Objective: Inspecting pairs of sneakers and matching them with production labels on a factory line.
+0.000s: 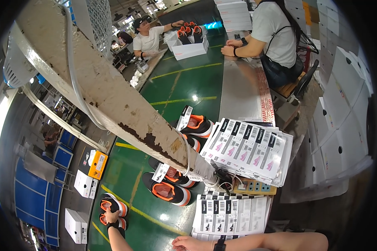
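Note:
My left hand (112,215) is closed on a pair of black sneakers (107,204) with orange lining and white-orange soles, at the left edge of the green conveyor belt (155,221). My right hand (189,243) is low in the view, partly cut off by the lower edge, its fingers curled together; what they hold, if anything, I cannot make out. Just beyond it lie printed label sheets (232,213) in rows. Farther up the belt sit another pair of black-orange sneakers (169,192) with a white tag (160,172), and more sneakers (199,125) partly behind a beam.
A chipped beige metal beam (138,129) slants across the view down to a power strip (255,186) with cables. A thick stack of label sheets (247,148) stands beside it. Shoe boxes (76,226) line the left. Two people sit farther along the belt near an open shoe box (191,50).

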The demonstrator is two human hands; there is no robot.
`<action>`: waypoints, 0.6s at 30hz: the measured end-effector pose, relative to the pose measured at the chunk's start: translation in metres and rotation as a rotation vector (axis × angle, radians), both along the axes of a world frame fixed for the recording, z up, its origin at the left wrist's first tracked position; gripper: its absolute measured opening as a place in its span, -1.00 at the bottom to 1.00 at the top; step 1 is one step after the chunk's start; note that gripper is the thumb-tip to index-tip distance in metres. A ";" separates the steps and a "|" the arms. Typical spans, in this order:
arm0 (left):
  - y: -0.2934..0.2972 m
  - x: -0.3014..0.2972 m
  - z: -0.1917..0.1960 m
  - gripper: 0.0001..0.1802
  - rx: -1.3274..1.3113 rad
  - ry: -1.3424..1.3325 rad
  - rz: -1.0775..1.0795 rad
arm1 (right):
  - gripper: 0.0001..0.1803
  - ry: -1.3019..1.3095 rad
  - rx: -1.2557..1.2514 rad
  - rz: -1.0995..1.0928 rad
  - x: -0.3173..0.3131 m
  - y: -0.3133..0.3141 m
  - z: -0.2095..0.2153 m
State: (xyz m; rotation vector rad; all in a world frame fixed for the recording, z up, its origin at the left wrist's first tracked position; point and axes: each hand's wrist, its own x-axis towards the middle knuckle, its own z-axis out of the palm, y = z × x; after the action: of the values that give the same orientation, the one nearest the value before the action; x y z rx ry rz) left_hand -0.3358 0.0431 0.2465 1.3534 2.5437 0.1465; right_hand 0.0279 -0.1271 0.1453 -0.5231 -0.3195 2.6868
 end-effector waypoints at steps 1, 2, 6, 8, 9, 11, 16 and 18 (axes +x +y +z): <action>0.005 0.031 0.002 -0.06 -0.003 0.090 0.075 | -0.79 -0.010 0.004 -0.020 0.003 0.000 -0.003; 0.003 0.044 0.007 -0.08 0.004 0.189 0.165 | -0.79 -0.012 0.018 -0.025 0.004 -0.001 -0.002; -0.020 0.023 0.000 -0.12 0.163 0.201 0.180 | -0.78 -0.014 0.052 -0.002 0.004 -0.001 0.005; -0.033 0.019 0.003 -0.19 0.191 0.259 0.129 | -0.79 -0.021 0.039 -0.005 0.005 -0.001 0.005; -0.042 0.019 0.004 -0.25 0.216 0.313 0.079 | -0.79 -0.025 0.040 -0.001 0.003 0.000 0.003; -0.074 0.006 0.006 -0.32 0.316 0.381 -0.018 | -0.80 0.046 0.020 0.006 -0.001 -0.001 0.003; -0.155 0.025 0.058 -0.38 -0.065 0.425 -0.158 | -0.83 -0.028 0.014 0.020 0.012 0.004 0.019; -0.179 0.050 0.085 -0.41 -0.360 0.358 -0.175 | -0.85 -0.051 0.052 -0.043 0.011 0.007 0.013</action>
State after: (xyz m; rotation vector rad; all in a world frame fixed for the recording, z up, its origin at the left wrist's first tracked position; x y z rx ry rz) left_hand -0.2855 -0.1363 0.3311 1.5493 2.5321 -0.6087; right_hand 0.0386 -0.1202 0.1584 -0.5768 -0.3868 2.6194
